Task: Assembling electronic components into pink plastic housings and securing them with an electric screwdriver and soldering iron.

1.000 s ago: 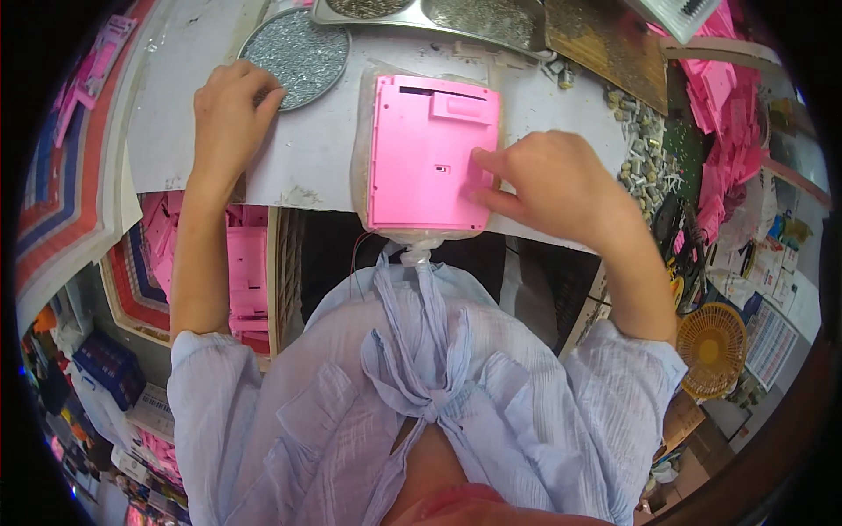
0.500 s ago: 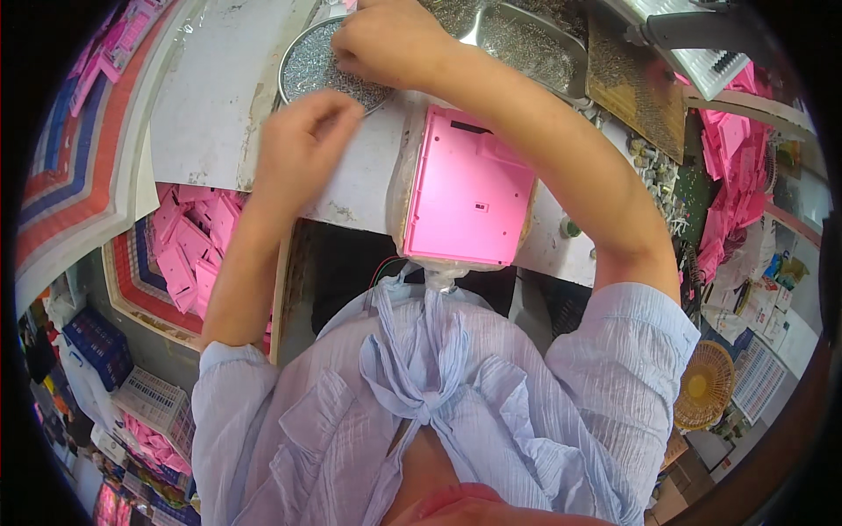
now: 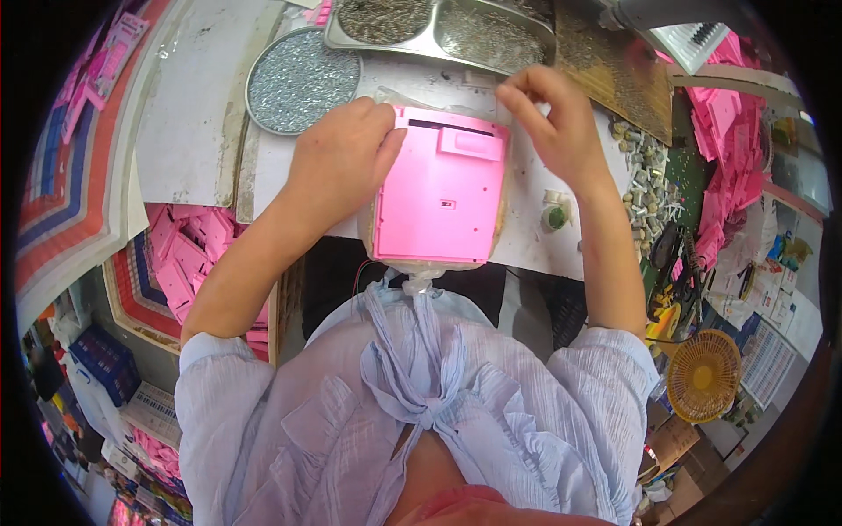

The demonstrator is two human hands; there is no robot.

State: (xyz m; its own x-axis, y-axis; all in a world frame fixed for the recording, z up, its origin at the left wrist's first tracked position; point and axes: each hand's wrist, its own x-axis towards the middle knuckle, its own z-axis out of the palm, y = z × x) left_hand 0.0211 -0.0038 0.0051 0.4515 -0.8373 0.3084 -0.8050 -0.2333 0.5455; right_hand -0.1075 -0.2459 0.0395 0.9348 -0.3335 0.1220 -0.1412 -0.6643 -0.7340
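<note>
Shifted left grip [image 3: 345, 151] from beside the lower rim of the round metal tray [image 3: 249, 95] to the upper left corner of the pink casing [image 3: 430, 206], overlapping that corner with the thumb. Withdrew right grip [image 3: 563, 121] from over the same tray, its position half a second earlier, to above the bench [image 3: 526, 188] near the upper right corner. Cleared right forearm [image 3: 611, 254] from across the casing, exposing the raised block [image 3: 471, 144].

I see a white worktop [image 3: 531, 171] across the far side. A striped cloth [image 3: 92, 167] shows at far left, with a blue crate [image 3: 103, 361] nearer. On my right I see a yellow basket [image 3: 703, 377], with brown cardboard [image 3: 674, 443] nearer.
</note>
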